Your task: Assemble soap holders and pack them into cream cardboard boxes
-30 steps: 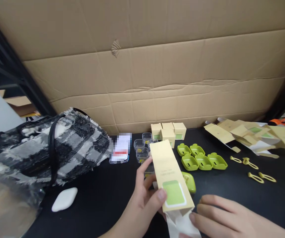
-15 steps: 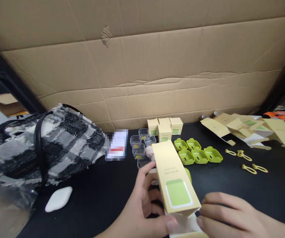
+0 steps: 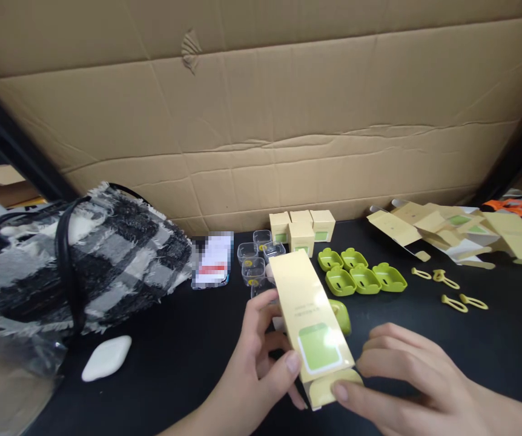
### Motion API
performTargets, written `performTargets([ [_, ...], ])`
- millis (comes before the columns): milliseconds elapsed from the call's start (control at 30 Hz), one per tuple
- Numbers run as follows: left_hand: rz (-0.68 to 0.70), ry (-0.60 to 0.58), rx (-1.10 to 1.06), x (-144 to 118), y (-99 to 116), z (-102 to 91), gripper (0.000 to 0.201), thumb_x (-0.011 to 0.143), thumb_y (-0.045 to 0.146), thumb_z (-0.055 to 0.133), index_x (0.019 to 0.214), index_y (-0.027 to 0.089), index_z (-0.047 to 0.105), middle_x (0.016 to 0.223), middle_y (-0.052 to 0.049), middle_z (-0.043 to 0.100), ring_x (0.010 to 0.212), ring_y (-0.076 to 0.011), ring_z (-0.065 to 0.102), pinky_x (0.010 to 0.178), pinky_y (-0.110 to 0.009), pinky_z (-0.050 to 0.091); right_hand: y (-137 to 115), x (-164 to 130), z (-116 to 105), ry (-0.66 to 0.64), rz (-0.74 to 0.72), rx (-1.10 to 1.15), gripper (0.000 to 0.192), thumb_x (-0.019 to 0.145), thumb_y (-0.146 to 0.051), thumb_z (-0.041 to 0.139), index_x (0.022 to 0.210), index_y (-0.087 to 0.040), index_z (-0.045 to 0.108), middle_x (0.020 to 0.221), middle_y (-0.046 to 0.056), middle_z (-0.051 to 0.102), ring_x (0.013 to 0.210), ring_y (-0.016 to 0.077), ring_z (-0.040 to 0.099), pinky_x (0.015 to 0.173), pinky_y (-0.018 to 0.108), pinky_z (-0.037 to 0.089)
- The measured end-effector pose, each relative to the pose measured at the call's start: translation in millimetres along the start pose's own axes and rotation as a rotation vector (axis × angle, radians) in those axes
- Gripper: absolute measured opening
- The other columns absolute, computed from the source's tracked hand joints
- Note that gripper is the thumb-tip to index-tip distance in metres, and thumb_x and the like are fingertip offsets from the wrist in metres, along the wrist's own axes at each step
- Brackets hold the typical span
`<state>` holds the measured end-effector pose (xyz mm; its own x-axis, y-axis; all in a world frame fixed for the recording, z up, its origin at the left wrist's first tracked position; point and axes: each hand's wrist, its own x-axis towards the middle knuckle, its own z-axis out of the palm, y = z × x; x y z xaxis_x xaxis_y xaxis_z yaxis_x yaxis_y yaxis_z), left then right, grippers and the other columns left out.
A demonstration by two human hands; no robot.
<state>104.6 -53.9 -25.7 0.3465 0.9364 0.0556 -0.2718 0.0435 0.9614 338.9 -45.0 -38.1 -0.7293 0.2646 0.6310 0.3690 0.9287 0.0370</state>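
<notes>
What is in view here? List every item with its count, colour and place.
carton: 1, pale yellow with a green panel, held between both hands
green cases: 5, lime, grouped right of centre; a sixth partly hidden behind the carton
small boxes: 4, pale yellow, at the cardboard wall
clear cups: about 5, transparent, left of the small boxes
clips: 4, yellow, right side
flat cartons: a pile, pale yellow, far right
bag: 1, black and white tweed, left
white case: 1, in front of the bag
left hand: gripping the carton's side
right hand: thumb on the carton's end flap
</notes>
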Motion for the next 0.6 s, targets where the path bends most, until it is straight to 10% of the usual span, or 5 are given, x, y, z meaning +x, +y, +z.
performTargets([
  [600,-0.033,-0.094,0.021,-9.3,1.5,5.5,0.063,0.074,0.042,0.077,0.124,0.043,0.038,0.126,-0.003,0.052,0.085,-0.0139,0.062,0.066,-0.025,0.053,-2.9,4.2,-4.3,0.120,0.003,0.149,0.036,0.085,-0.001,0.048,0.117,-0.017,0.055,0.079,0.003,0.065,0.063,0.0164,0.059,0.058,0.031,0.046],
])
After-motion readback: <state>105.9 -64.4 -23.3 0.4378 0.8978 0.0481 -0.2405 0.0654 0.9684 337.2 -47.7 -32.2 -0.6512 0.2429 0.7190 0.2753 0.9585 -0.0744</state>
